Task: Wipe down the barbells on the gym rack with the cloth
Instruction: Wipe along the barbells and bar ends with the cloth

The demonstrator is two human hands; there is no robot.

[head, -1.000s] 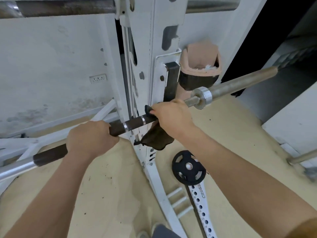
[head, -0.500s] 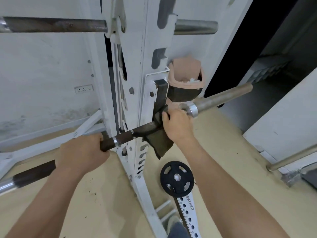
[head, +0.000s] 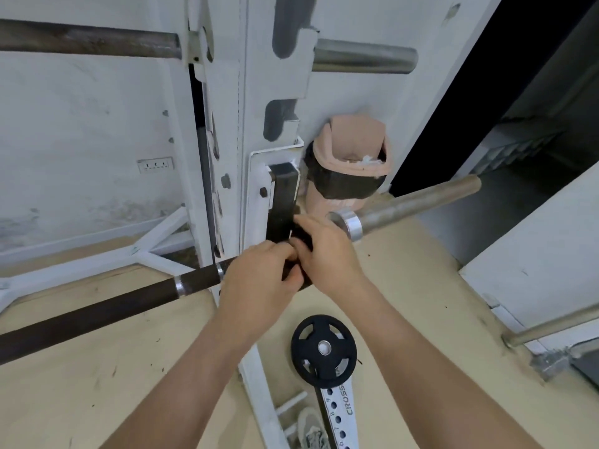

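A dark barbell (head: 97, 312) runs from the lower left up to the white rack upright (head: 227, 124). Its grey sleeve (head: 408, 205) sticks out to the right past a steel collar. Both my hands meet on the bar just below the black hook (head: 282, 202). The dark brown cloth (head: 289, 274) is bunched around the bar between them and mostly hidden. My left hand (head: 259, 283) curls its fingers on the cloth, and my right hand (head: 327, 254) grips it from the right. A second barbell (head: 90, 40) rests higher on the rack.
A pink bin (head: 350, 163) with a black liner stands behind the upright. A black weight plate (head: 324, 351) hangs on a rack foot below my arms, with my shoe (head: 312, 432) beside it. Another bar (head: 551, 325) lies low at the right by a white wall.
My left hand has let go of the dark shaft and slid right to join my right hand at the cloth. The hanging cloth is now bunched between both hands.
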